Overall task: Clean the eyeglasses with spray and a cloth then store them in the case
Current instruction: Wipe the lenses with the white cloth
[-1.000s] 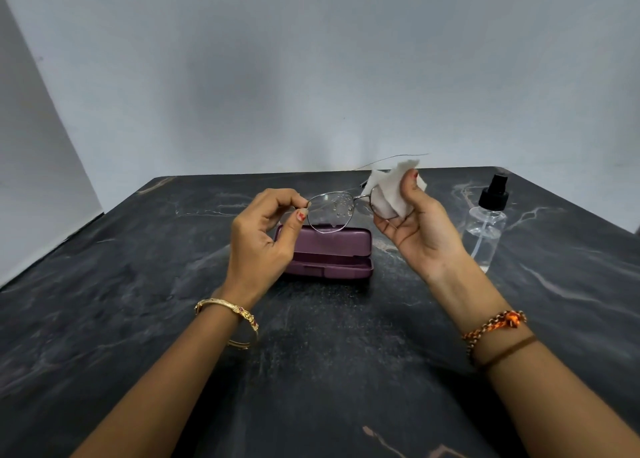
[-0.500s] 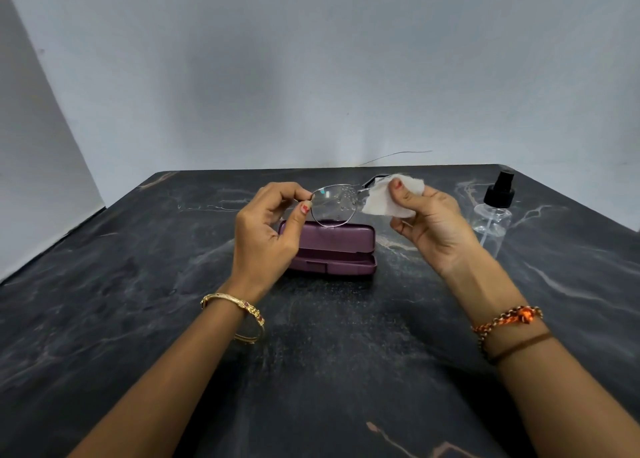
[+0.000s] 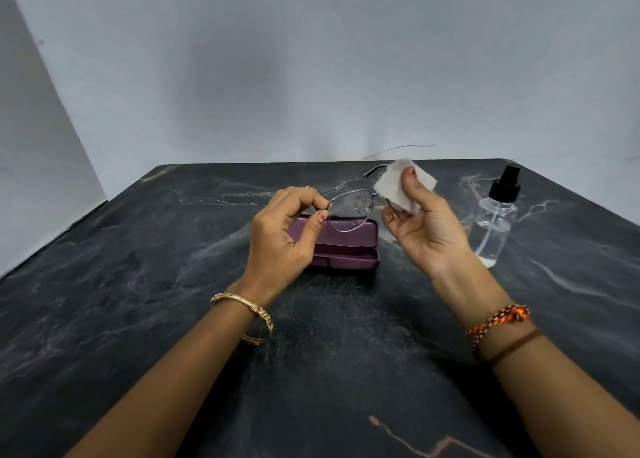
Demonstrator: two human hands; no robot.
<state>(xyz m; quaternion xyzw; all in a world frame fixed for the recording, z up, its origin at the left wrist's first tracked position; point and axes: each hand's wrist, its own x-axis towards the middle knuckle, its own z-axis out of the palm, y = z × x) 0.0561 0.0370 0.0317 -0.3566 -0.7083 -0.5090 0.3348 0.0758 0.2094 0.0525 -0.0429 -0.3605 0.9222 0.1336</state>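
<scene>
My left hand (image 3: 282,235) pinches the left rim of thin metal-framed eyeglasses (image 3: 349,211), held above the table; droplets speckle the visible lens. My right hand (image 3: 426,229) holds a small white cloth (image 3: 398,189) folded over the other lens, thumb in front, fingers behind. That lens is hidden by the cloth. One temple arm sticks out toward the back. Under the glasses lies a purple eyeglass case (image 3: 346,249), shut, on the table. A clear spray bottle (image 3: 495,225) with a black pump top stands upright to the right of my right hand.
Everything sits on a dark marbled table (image 3: 173,319) against a pale wall. A thin wire (image 3: 398,151) runs along the wall behind the table's back edge. Bangles and bracelets ring both my wrists.
My right hand has shifted the cloth on the right lens, the thumb sliding over it and back up. The left hand has kept its pinch on the frame, nearly still.
</scene>
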